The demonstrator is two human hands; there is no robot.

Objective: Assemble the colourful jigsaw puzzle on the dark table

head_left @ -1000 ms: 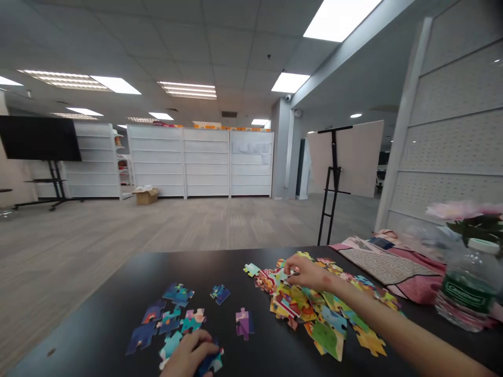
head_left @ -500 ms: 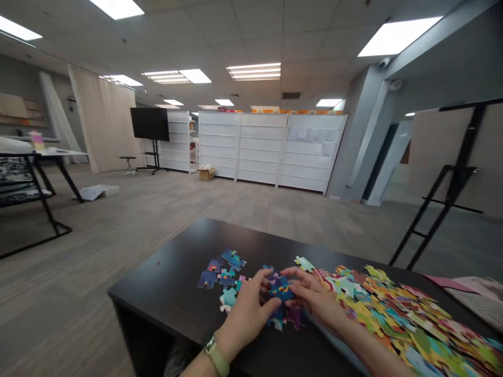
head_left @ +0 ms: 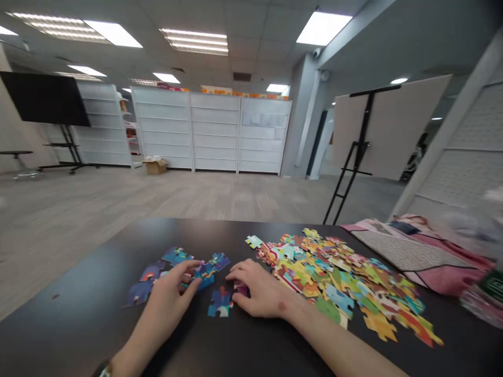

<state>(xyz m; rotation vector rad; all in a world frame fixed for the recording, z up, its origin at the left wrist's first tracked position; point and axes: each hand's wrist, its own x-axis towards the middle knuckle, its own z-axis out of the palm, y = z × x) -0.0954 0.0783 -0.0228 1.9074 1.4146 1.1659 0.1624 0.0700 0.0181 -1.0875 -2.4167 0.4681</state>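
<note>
"Head view: where's the left hand point(head_left: 170, 289)?"

"At a bright blue piece point(head_left: 206, 277), thumb and fingertips at its edge. I can't tell whether they grip it."

"And the right hand point(head_left: 257, 289)?"

"Apart from the left, curled over a purple piece point(head_left: 241, 288) on the bench point(head_left: 90, 319); its grip is hidden."

"Other pieces?"

"A dark blue piece point(head_left: 219, 301) between the hands, a colourful heap point(head_left: 340, 269) to the right."

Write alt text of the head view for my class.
A person's left hand is at blue puzzle pieces, the right hand at a purple piece, on a black table. A colourful heap of pieces lies to the right, white shelves beyond.
</note>
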